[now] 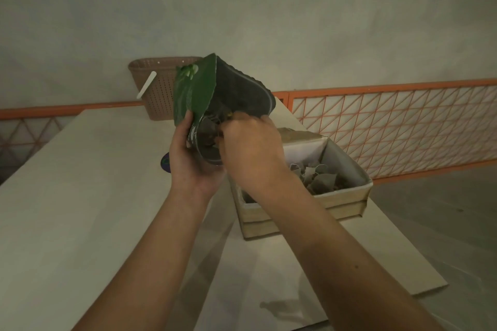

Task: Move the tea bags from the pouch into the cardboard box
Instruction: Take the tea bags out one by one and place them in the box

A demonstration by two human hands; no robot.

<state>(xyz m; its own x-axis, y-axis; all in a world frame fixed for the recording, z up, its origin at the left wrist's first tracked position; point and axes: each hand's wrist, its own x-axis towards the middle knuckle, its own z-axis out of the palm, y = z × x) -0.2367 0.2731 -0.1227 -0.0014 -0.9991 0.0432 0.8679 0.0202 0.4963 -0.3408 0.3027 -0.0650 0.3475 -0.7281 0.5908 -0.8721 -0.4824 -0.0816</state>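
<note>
**Right hand inside the green pouch, box of tea bags beside it**

Your left hand (188, 153) grips the green pouch (196, 91) from below and from the side, thumb curled up over its front panel, holding it raised above the table (80, 183) with its open mouth tilted toward you. The front panel carries a pale green printed mark near the top, but it is too blurred to read; no brand or wording can be made out anywhere on the pouch. Its dark inner lining shows at the wide-open mouth.

Your right hand (250, 145) reaches into that mouth with the fingers curled and tucked inside. Whether they pinch a tea bag there cannot be told, since the fingertips are hidden by the pouch.

The cardboard box (347, 196) stands on the table just to the right of your hands, partly under your right forearm, its top open. A heap of tea bags (320, 176) lies inside it.

Behind the pouch, at the table's far edge, stands a brown perforated basket (158, 88) with a white stick (146, 84) on its front. A small dark round object (165, 162) peeks out beside your left wrist.
</note>
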